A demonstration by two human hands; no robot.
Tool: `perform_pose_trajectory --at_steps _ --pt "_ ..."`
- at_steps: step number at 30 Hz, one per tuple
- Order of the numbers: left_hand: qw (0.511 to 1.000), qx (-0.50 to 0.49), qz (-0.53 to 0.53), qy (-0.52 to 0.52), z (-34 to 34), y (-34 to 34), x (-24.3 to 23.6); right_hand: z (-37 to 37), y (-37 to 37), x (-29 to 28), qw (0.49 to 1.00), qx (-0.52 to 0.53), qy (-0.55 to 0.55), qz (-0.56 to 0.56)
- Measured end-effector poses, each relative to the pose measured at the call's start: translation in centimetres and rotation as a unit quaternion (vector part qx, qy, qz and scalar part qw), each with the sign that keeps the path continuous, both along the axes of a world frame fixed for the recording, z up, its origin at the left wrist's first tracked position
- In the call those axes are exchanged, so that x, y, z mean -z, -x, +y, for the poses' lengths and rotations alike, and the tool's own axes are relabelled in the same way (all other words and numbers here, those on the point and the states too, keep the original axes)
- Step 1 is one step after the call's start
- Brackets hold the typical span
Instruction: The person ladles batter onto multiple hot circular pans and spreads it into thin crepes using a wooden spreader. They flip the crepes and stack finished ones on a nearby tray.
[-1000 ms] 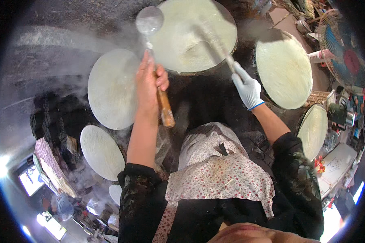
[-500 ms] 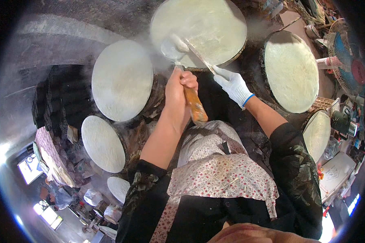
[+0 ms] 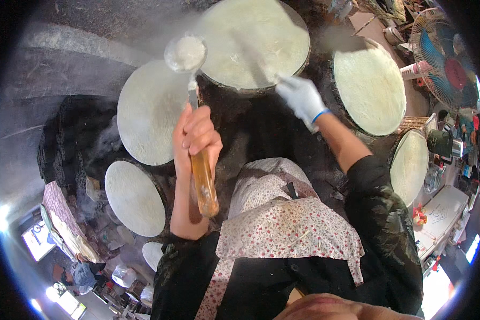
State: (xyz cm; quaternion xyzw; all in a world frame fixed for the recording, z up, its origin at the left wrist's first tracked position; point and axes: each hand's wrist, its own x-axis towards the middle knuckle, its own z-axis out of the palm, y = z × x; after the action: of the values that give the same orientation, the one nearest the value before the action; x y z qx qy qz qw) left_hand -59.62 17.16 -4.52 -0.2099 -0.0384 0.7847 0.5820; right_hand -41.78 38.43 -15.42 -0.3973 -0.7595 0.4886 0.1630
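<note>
My left hand (image 3: 199, 136) is wrapped round the wooden handle of a ladle (image 3: 204, 178). The ladle's round metal bowl, with a whitish mass in it, hangs in steam over the gap between the large middle griddle's pale batter sheet (image 3: 274, 40) and the left batter sheet (image 3: 144, 114). On my right hand (image 3: 302, 100) is a white knitted glove with a blue cuff edge. Its fingers are closed at the near edge of the middle sheet, on a thin stick-like spatula (image 3: 253, 56) that is smeared by motion across the batter.
More round pale sheets lie to the right (image 3: 369, 88), farther right (image 3: 410, 168) and lower left (image 3: 135, 198). A blue-bladed fan (image 3: 445, 64) stands at the far right. Steam drifts at the upper left. A floral apron (image 3: 290, 229) covers my front.
My left hand has swung the ladle leftward, off the middle batter sheet. The gloved right hand stays near that sheet's edge, its spatula now blurred. The view has shifted slightly.
</note>
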Motion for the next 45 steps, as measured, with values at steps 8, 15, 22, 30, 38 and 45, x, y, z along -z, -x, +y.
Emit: perform_pose_trajectory --at_steps 8,15,22,30,38,45 --pt "1.000 0.003 0.004 0.031 -7.9 -0.9 0.8 -5.1 -2.3 8.4 0.965 0.179 -0.076 0.176" --pt "0.999 0.010 0.000 0.051 -12.4 -1.4 1.7 -11.3 -3.0 6.5 0.956 -0.184 0.009 -0.228" --pt "0.999 0.031 0.000 0.025 -12.7 -4.5 0.2 -1.1 1.2 4.2 0.983 0.171 -0.058 -0.018" --pt "0.999 0.043 0.012 0.019 -10.3 -11.7 0.2 -1.3 -3.1 6.4 0.980 0.034 -0.198 -0.008" --pt "0.999 0.040 -0.008 0.030 -6.8 -22.1 -0.3 -9.8 -21.2 7.5 0.987 -0.120 -0.094 -0.051" --pt "0.995 0.066 -0.019 0.076 -5.0 -28.3 -1.5 1.9 -37.8 3.3 0.942 0.169 -0.281 -0.079"
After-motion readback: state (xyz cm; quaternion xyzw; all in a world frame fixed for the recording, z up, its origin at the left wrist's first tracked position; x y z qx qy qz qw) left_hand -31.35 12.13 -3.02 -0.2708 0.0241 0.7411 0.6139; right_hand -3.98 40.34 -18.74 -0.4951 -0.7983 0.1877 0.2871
